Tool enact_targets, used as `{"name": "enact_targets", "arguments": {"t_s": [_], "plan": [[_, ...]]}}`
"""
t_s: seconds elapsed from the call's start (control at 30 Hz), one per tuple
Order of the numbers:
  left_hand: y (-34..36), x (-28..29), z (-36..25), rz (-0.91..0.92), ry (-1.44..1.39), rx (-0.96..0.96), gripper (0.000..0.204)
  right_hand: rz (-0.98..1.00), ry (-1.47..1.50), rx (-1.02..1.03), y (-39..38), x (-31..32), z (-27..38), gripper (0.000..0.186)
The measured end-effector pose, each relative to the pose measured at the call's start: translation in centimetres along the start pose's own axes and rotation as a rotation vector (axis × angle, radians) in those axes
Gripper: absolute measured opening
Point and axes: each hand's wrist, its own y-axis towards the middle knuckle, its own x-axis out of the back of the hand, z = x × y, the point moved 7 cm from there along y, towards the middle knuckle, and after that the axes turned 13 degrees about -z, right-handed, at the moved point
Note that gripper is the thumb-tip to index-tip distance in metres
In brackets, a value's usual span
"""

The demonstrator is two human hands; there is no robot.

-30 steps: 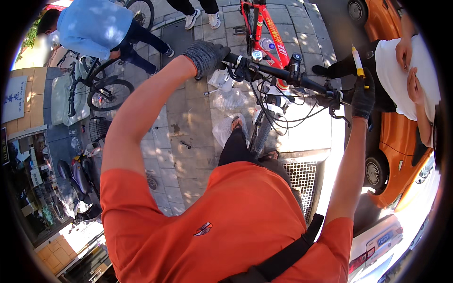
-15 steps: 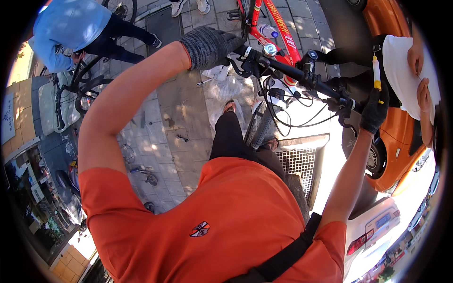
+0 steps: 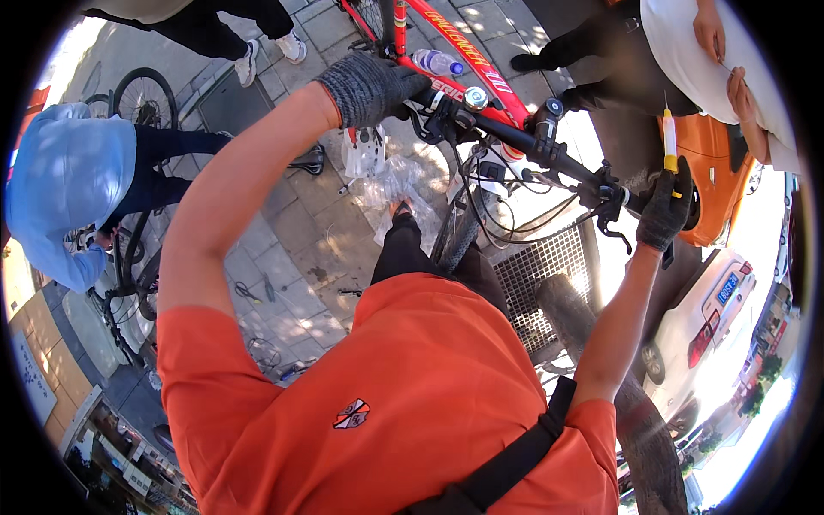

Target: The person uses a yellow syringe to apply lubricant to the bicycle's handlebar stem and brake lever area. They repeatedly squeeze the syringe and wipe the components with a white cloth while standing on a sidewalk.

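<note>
My left hand (image 3: pixel 367 90), in a grey knitted glove, is closed round the left grip of a red bicycle's handlebar (image 3: pixel 513 136). A silver bell (image 3: pixel 475 98) and a brake lever sit beside it. Beside the bar's right end, my gloved right hand (image 3: pixel 663 210) is closed on a slim white tube with yellow ends (image 3: pixel 669 137). The tube stands upright, its thin needle-like tip pointing up. Black cables loop below the bar. The red frame (image 3: pixel 481 64) stretches away from me, and the front wheel (image 3: pixel 457 232) stands close by my legs. My right fingers are partly hidden.
A bottle (image 3: pixel 438 62) lies against the red frame. Clear plastic bags (image 3: pixel 395 184) lie on the paving near my foot. A metal grate (image 3: pixel 536 279) is below the bar. A person in blue (image 3: pixel 73 167) bends over another bicycle; a person in white (image 3: pixel 717 73) stands right, near an orange car (image 3: pixel 717 184).
My view has turned, and the surroundings have shifted in it. The handlebar and both hands appear slightly farther left. Both hands keep their holds.
</note>
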Motion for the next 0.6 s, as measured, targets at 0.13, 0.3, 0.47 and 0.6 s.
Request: {"name": "enact_targets", "arguments": {"t_s": [0.13,0.3,0.47,0.6], "plan": [[0.1,0.3,0.3,-0.036,-0.015,-0.096,0.047,-0.009,0.002,-0.016,-0.8,0.3,0.8,0.037],[0.4,-2.0,2.3,0.045,0.014,-0.095,0.056,-0.010,0.009,-0.087,-1.8,0.4,1.1,0.038],[0.8,-1.3,1.9,0.121,-0.022,-0.092,0.060,-0.026,-0.014,-0.047,-1.9,0.6,1.6,0.040],[-0.2,-0.2,2.2,-0.011,-0.106,-0.096,0.068,-0.027,-0.012,0.068,-1.6,0.6,1.9,0.041]]}}
